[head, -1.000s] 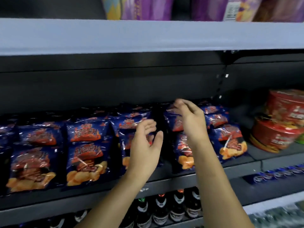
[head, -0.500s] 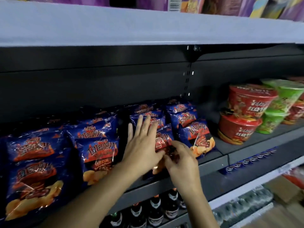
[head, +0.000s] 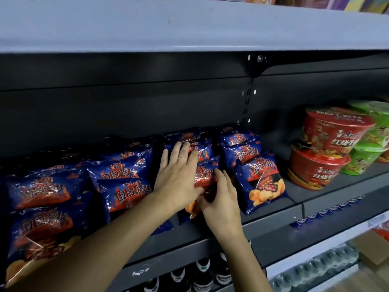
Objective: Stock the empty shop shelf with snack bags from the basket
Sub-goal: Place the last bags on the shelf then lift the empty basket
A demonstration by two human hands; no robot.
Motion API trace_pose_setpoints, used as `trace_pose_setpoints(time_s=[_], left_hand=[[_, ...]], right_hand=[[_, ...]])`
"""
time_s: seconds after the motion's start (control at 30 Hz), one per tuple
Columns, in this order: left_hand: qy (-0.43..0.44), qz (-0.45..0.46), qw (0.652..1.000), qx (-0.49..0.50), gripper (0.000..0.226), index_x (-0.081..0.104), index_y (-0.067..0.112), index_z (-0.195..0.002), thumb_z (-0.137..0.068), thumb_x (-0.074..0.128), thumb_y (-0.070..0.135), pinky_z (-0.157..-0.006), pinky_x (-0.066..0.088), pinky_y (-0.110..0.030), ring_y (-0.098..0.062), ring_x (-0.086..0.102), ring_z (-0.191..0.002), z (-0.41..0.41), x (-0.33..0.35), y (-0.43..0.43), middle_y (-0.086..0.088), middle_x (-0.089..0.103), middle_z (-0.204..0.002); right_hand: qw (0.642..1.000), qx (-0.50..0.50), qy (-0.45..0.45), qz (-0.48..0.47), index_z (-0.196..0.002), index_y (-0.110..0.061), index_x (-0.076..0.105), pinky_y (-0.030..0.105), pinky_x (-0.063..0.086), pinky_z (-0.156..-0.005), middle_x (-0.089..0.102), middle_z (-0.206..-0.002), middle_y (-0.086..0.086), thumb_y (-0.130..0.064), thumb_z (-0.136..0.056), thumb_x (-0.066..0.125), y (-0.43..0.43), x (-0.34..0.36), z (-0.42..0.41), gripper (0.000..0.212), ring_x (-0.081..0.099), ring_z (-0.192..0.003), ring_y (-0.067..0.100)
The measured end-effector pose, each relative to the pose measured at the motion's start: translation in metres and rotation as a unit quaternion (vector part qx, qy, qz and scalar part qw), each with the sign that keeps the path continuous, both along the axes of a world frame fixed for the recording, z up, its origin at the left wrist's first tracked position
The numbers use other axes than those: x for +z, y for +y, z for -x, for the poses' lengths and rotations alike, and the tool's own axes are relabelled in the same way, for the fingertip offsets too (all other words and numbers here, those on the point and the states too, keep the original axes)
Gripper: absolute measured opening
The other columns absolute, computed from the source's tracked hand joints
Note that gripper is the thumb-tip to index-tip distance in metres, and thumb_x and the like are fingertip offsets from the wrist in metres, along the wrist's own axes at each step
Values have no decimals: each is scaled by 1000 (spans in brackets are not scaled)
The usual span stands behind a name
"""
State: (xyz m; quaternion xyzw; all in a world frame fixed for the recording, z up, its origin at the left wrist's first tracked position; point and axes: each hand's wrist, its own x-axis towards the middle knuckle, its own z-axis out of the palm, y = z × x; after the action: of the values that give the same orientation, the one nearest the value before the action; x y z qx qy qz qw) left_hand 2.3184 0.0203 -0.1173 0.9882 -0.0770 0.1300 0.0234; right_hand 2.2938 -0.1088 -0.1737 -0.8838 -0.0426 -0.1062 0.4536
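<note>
Dim overall. Upper shelf board [head: 189, 24] lit pale, light from above it; heavy shadow directly beneath it across the back panel [head: 126, 106]. Glare spots on the glossy snack bags [head: 124, 171] under it. Board edge bows: wide-angle distortion. Bottles [head: 202, 277] far below it murky, soft; corners blurred.

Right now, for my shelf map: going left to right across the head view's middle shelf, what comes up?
Far-left chip bags → left hand → pressed chip bag → right hand → front right chip bag → red noodle bowls → green noodle bowls.
</note>
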Motion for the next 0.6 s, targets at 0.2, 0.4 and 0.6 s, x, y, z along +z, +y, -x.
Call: trace_pose_setpoints(time_s=[0.2, 0.4, 0.6], left_hand=[[3, -30, 999, -39, 120, 11, 22, -157, -68, 67, 79, -125, -2, -49, -26, -1, -154, -10, 29, 10, -6, 9, -166], [163, -15, 986, -25, 140, -4, 23, -160, -57, 69, 85, -125, -8, -46, -21, -18, -153, -57, 62, 28, -2, -13, -168], [240, 17, 968, -75, 126, 16, 28, -157, -58, 78, 76, -118, 29, -31, -18, 32, -145, -65, 60, 34, 3, 28, -162]], right_hand=[[999, 13, -29, 33, -159, -28, 21, 30, 27, -118, 25, -163, -9, -27, -90, 70, -8, -1, 1, 84, 17, -145, 11], [997, 55, 22, -49, -160, -32, 12, 30, 16, -124, 13, -167, -11, -35, -81, 81, -10, 6, -7, 105, 9, -153, 6], [984, 101, 87, -121, -158, -40, 15, 32, 42, -113, 39, -157, -11, -41, -73, 88, -17, 8, -31, 112, 43, -140, 7]])
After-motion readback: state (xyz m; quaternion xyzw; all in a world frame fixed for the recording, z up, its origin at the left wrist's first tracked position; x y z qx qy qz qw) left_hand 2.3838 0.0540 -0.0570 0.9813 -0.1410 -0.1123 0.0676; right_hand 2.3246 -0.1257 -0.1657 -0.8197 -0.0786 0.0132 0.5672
